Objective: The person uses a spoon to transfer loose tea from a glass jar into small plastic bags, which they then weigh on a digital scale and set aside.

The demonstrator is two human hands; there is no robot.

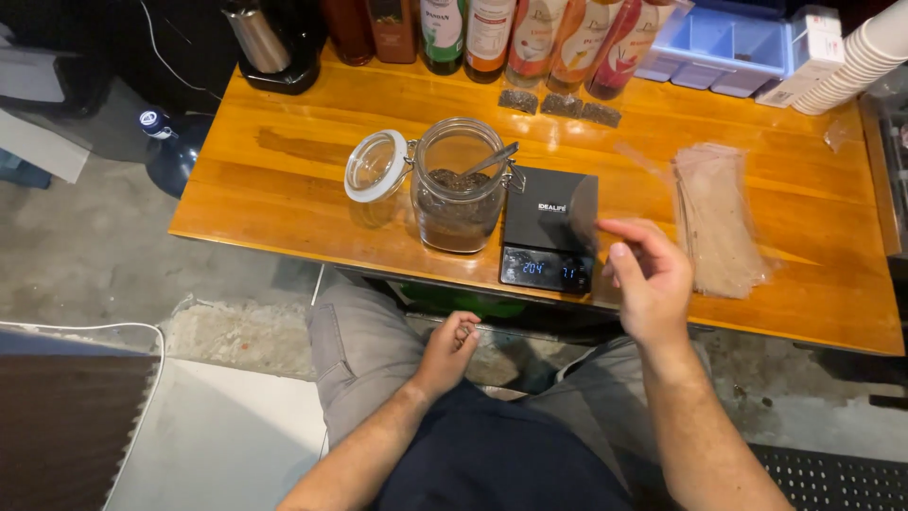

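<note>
Clear pouch [586,213], upright over black scale [550,227], pinched in right hand [648,279]; left hand [452,348], loosely curled and empty, lay nearer the lap, well below.

Bare tabletop [284,180] lies open left of the glass jar [458,189], whose hinged lid [376,168] hangs out leftward. The black scale [551,227] stands just beside the jar. Bottles [492,33] wall the back edge. Between scale and the stack of clear pouches [719,218] runs an open lane.
</note>
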